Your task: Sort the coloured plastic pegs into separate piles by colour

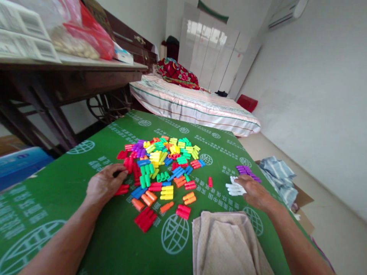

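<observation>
My left hand [105, 182] is at the left edge of a heap of small plastic pen caps [160, 156]. Its thumb and fingers are curled together against red pen caps [129, 165], and more red caps [122, 190] lie just under the hand. On the right, my right hand [254, 190] has its fingers closed at a group of white pen caps [234, 187], covering part of them. A row of purple pen caps [248, 173] lies right beyond that hand. Single and grouped caps in red, orange and yellow are spread in front of the heap, among them a red group [145, 219].
The green printed tabletop [123, 236] bears a folded beige cloth [223, 240] at its front. A striped bed [195, 103] stands behind it. On the left is a dark wooden table [69, 72] with bags and boxes; on the right, a blue-striped cloth [278, 177] lies over cardboard.
</observation>
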Motion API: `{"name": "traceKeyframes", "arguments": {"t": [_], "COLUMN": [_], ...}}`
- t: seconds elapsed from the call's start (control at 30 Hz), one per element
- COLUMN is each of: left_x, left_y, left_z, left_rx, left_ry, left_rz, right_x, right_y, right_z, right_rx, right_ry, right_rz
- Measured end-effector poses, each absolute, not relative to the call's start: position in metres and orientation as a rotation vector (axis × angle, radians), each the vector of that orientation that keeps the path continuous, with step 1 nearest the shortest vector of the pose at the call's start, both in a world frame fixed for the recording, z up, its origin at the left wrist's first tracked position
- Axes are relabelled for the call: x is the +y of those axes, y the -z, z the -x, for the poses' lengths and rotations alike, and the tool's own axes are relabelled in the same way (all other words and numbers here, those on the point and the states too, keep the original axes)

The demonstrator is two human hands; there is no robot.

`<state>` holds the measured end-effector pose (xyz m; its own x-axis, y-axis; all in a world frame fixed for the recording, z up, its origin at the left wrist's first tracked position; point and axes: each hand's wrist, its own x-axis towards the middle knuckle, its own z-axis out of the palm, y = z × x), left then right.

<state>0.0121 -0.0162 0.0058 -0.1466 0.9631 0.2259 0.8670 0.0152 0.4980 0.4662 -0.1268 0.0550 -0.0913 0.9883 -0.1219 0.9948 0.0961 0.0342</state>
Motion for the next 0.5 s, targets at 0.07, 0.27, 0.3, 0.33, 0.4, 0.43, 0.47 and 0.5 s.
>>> {"name": "traceKeyframes", "arguments": {"t": [0.07, 0.27, 0.3, 0.33, 0.4, 0.43, 0.47, 0.5], "left_x": [-0.017, -0.017, -0.017, -0.016, -0.015, -0.014, -0.013, -0.013], "left_y": [-0.006, -0.008, -0.008, -0.007, -0.004, -0.003, -0.001, 0.0], "left_z": [-0.012, -0.012, -0.011, -0.01, -0.009, -0.008, -0.007, -0.006], "left_rx": [2.119, 2.115, 2.111, 2.106, 2.096, 2.093, 2.092, 2.093], "left_ry": [-0.724, -0.685, -0.685, -0.687, -0.701, -0.709, -0.719, -0.73], "left_rz": [-1.908, -1.924, -1.923, -1.92, -1.921, -1.923, -1.923, -1.923], "right_x": [-0.136, -0.155, -0.155, -0.152, -0.142, -0.135, -0.126, -0.117], "right_y": [-0.058, -0.049, -0.047, -0.045, -0.043, -0.041, -0.04, -0.038], "right_z": [-0.46, -0.394, -0.379, -0.365, -0.34, -0.33, -0.322, -0.316], "right_rx": [2.217, 2.468, 2.547, 2.624, 2.745, 2.775, 2.791, 2.796], "right_ry": [0.085, 0.337, 0.42, 0.49, 0.563, 0.57, 0.568, 0.566], "right_rz": [-2.106, -2.144, -2.097, -2.046, -1.957, -1.948, -1.962, -1.998]}}
